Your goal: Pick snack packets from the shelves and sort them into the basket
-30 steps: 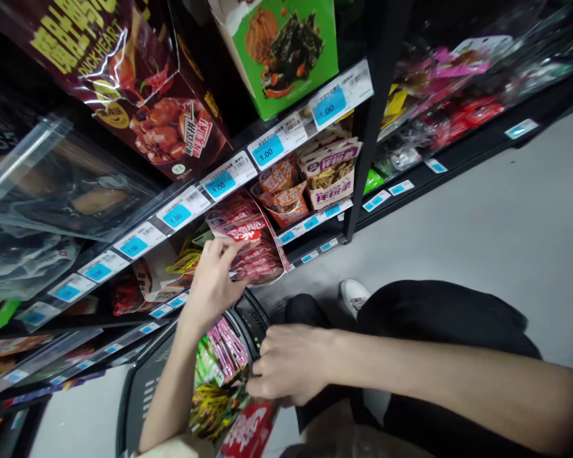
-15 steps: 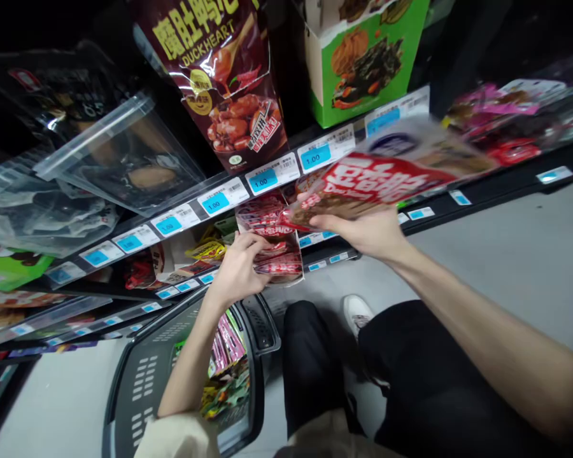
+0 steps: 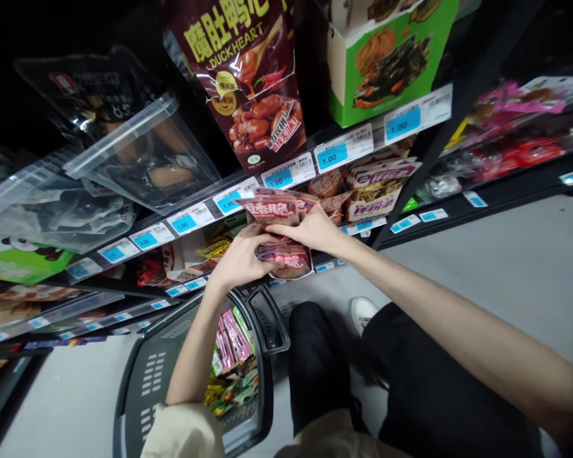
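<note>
My right hand (image 3: pixel 312 229) is closed on a red snack packet (image 3: pixel 272 211), thumb across its lower part. It holds the packet at the opening of a display box on the lower shelf. My left hand (image 3: pixel 243 257) grips the left side of the red snack packets (image 3: pixel 289 256) standing in that box, thumb at the front. Its other fingertips are partly hidden behind the packets. Orange packets (image 3: pixel 325 184) and a box of purple-and-white packets (image 3: pixel 373 191) stand just right of my right hand.
A dark shopping basket (image 3: pixel 141 375) with pink, green and yellow packets stands on the floor below my left arm. Above my hands runs a shelf edge with price labels (image 3: pixel 286 173), bearing a duck heart bag (image 3: pixel 262 89), a green box (image 3: pixel 391 76) and a clear bin (image 3: pixel 157 172).
My right hand has moved left and inward, bringing the red packet from out in front of the shelf to the display box. My left hand stays at the box. The view has shifted slightly.
</note>
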`<state>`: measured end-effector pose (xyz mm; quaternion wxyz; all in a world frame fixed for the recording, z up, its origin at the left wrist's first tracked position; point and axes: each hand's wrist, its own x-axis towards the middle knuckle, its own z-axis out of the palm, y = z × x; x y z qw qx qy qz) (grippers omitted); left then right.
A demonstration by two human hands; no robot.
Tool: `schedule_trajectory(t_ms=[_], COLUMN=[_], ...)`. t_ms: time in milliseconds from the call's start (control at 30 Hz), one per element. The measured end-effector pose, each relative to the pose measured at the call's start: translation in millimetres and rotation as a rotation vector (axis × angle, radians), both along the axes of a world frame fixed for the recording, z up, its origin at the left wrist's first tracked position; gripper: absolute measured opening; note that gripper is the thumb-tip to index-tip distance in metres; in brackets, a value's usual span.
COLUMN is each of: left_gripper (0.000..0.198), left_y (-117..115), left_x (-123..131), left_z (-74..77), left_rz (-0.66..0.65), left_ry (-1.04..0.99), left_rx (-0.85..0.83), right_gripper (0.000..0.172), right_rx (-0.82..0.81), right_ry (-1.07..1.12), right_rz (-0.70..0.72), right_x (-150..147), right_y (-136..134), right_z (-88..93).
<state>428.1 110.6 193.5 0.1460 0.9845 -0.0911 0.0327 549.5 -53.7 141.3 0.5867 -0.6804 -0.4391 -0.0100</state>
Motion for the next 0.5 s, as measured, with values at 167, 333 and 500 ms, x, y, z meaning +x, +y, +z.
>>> schedule_trajectory(t_ms=[167, 333, 500], left_gripper=[0.043, 0.116, 0.104], left_y=[-8.0, -43.2, -67.7], left_x=[-25.0, -66.5, -59.3], left_z=[-2.9, -33.9, -77.6], left_rz=[0.128, 0.225, 0.335], left_ry=[-0.232, -0.36, -0.547], left_rx=[0.025, -0.046, -0.06], right_gripper=[0.032, 0.036, 0.044], right_rx=[-0.208, -0.293, -0.272], right_ry=[-0.177, -0.234, -0.111], right_rz=[-0.086, -0.105, -0.094], right_x=[13.7, 19.0, 15.5], right_y=[2.1, 4.9, 2.1], right_z=[-0.4, 1.7, 21.6])
